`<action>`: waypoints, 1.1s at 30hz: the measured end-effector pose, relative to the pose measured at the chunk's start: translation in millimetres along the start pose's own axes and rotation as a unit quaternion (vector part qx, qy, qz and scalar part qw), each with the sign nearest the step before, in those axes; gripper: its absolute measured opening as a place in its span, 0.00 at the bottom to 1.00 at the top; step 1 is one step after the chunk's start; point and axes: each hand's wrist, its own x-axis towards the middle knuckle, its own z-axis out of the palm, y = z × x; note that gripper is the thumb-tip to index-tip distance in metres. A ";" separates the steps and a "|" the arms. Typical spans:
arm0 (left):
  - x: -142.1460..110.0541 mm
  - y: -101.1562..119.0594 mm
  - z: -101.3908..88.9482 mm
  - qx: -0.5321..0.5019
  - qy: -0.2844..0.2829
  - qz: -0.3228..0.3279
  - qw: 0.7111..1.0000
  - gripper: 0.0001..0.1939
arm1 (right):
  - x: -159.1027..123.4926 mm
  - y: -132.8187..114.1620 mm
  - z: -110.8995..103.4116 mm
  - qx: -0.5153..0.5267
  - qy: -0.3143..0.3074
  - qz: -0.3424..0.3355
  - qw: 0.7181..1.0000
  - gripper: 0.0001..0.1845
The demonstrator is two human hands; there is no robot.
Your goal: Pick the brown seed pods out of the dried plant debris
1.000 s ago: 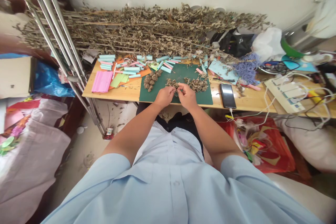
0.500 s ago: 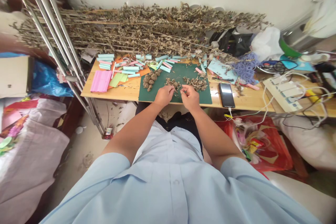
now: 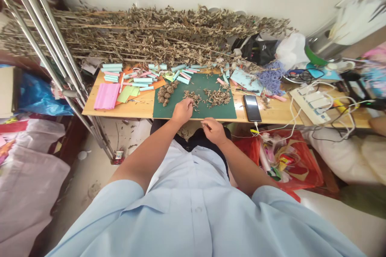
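My left hand (image 3: pixel 182 111) rests at the front of the green cutting mat (image 3: pixel 196 82), fingers curled together beside a small heap of dried leaf bits (image 3: pixel 194 97). Anything pinched in it is too small to make out. My right hand (image 3: pixel 213 129) is just in front of the table edge above my lap, its fingers drawn in; their content is hidden. To the right on the mat lies a larger pile of dried crumbled plant pieces (image 3: pixel 218 97). Several brown, rounded dried clumps (image 3: pixel 165 92) are grouped at the mat's left side.
Long bundles of dried stalks (image 3: pixel 144 34) lie along the wall. Blue and pink paper rolls (image 3: pixel 143 80) and a pink paper stack (image 3: pixel 106 96) sit left. A charging phone (image 3: pixel 252 108), purple cord (image 3: pixel 271 78) and power strip (image 3: pixel 310 104) are right. Metal poles (image 3: pixel 56 44) stand left.
My right hand has drawn back from over the mat to in front of the table edge. My left hand stays by the small heap. The view has shifted slightly right.
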 end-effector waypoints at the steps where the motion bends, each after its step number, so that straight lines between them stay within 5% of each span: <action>1: -0.2 0.1 -0.5 -0.007 -0.001 -0.001 1.000 0.13 | 2.4 4.2 -3.6 -0.011 0.025 0.013 1.000 0.13; 6: -0.5 1.6 -3.5 -0.029 -0.011 -0.009 0.999 0.14 | 33.5 24.7 -25.9 -0.113 0.123 0.113 0.979 0.17; 13: -1.2 3.5 -4.3 -0.027 -0.009 -0.002 1.000 0.14 | 71.4 39.9 -24.9 -0.218 0.057 0.154 0.962 0.17; 25: -2.2 5.8 -6.8 -0.023 -0.016 0.009 1.000 0.14 | 73.7 27.6 -14.5 -0.058 0.131 0.106 0.984 0.11; 33: -2.7 4.8 -5.5 -0.038 -0.037 0.010 0.999 0.18 | 79.3 22.1 -4.7 0.076 0.157 0.201 0.964 0.13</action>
